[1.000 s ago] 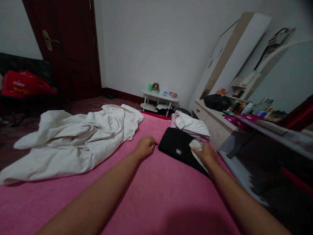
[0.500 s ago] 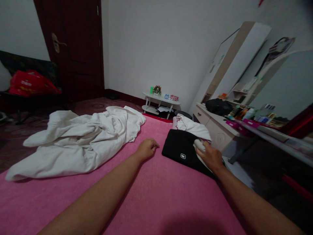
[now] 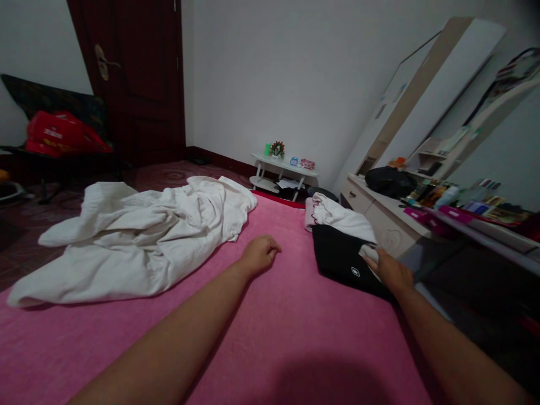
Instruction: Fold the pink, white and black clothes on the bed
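Note:
A folded black garment (image 3: 337, 260) with a small white logo lies at the right edge of the pink-covered bed (image 3: 287, 326). My right hand (image 3: 392, 273) is closed on its right side, where a whitish part shows under the thumb; some fingers are hidden. Behind it, touching it, is a pile of folded white and pink cloth (image 3: 341, 216). My left hand (image 3: 260, 254) rests on the pink cover, fingers loosely curled in and nothing seen in them. Left of that hand a large white garment (image 3: 143, 242) lies crumpled.
A low white table (image 3: 282, 161) stands by the far wall with a small potted plant (image 3: 277, 148). To the right is a dresser (image 3: 379, 216) crowded with a black bag (image 3: 390, 181) and bottles. A red bag (image 3: 61, 134) sits on a chair at the left, near the dark door (image 3: 139, 84).
My right hand has moved the black garment to the right, closer to the bed's edge and the folded pile. My left hand stays about where it was. The view has shifted slightly.

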Demonstrator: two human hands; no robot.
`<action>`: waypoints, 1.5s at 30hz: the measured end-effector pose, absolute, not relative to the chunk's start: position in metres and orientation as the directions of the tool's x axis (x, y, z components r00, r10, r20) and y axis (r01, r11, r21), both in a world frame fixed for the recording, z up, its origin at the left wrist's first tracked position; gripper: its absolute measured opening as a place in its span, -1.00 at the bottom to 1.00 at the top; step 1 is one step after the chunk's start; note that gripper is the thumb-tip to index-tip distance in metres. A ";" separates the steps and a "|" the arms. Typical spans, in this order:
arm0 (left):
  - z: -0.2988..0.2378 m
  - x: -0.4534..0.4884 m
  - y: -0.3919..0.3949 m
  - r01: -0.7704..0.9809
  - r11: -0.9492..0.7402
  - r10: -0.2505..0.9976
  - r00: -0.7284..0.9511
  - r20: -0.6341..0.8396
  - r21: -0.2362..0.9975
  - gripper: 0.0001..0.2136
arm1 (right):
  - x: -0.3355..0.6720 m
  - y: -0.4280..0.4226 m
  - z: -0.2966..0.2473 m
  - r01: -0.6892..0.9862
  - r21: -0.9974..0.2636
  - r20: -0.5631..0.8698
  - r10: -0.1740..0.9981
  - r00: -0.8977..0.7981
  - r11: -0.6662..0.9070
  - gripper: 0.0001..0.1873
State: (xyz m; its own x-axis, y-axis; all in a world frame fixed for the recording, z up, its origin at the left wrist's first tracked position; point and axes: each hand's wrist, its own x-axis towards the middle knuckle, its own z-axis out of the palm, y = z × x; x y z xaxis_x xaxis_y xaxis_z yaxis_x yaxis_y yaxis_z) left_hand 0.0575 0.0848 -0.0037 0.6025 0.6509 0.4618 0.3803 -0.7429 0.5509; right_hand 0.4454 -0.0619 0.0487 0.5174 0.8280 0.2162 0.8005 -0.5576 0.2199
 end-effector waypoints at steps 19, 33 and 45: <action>-0.005 0.058 0.084 0.357 -0.783 0.604 0.634 0.484 0.509 -0.77 | 0.353 0.002 0.052 0.987 0.032 0.233 0.961 0.147 -0.159 -0.51; -0.002 0.053 0.081 0.365 -0.754 0.636 0.615 0.466 0.546 -0.77 | 0.388 0.013 0.039 0.774 0.028 0.087 0.772 0.629 -0.633 -0.20; -0.001 0.052 0.083 0.414 -0.735 0.656 0.634 0.410 0.537 -0.75 | 0.284 0.002 0.024 0.907 0.173 0.252 0.907 0.337 -0.385 -0.31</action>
